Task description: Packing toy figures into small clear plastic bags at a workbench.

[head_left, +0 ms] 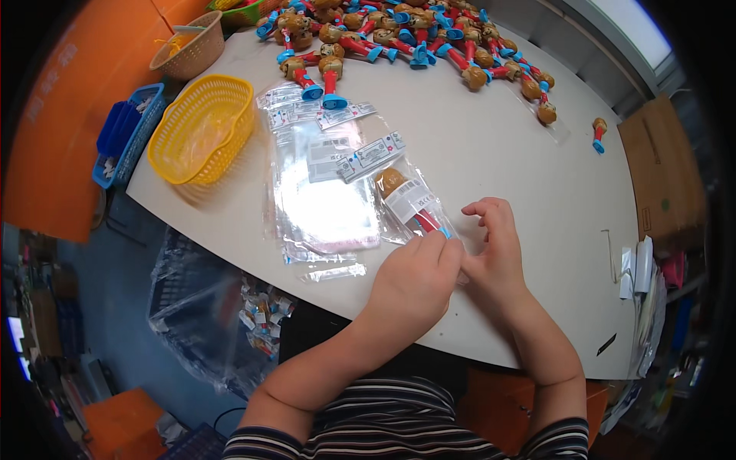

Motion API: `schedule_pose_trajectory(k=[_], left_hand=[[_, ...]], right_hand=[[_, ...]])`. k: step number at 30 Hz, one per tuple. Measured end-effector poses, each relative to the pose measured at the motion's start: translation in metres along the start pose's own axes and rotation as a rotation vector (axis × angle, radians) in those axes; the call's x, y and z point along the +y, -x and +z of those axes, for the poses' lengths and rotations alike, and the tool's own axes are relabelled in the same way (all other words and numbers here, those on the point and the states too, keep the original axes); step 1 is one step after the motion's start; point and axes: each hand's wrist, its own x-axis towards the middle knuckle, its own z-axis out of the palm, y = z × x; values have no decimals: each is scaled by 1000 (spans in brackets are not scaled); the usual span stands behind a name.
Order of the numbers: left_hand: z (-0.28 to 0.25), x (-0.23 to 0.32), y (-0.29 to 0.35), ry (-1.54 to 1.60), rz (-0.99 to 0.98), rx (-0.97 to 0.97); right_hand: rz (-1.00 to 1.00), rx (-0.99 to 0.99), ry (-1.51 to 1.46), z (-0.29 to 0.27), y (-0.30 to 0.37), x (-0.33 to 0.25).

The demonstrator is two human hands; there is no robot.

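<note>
A clear plastic bag (412,201) lies on the table in front of me, with a toy figure in it. The toy figure (390,182) has a round brown head, a red body and a blue base, partly covered by the bag's white printed label. My left hand (414,280) is closed on the near end of this bag, beside the blue base. Just right of it, my right hand (498,245) has its fingers curled but apart, its thumb close to the bag's end. Left of the toy, flat clear bags (322,207) with printed header strips lie in a stack.
Many similar toy figures (414,54) are heaped at the far side. A yellow basket (239,115), a blue tray (157,103) and a beige basket (211,50) stand left. A cardboard box (663,169) is at right. Below the table's left edge, a plastic-lined crate (180,276) contains packed items.
</note>
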Motion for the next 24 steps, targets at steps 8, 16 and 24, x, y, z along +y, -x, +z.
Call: schedule_pose_trajectory(k=[8, 16, 24], left_hand=[[-10, -10, 17, -30, -88, 25], [-1, 4, 21, 63, -46, 118], [21, 1, 34, 22, -70, 121]], right_hand=[[582, -588, -402, -18, 4, -5], [864, -733, -746, -31, -11, -13], [895, -708, -775, -27, -2, -15]])
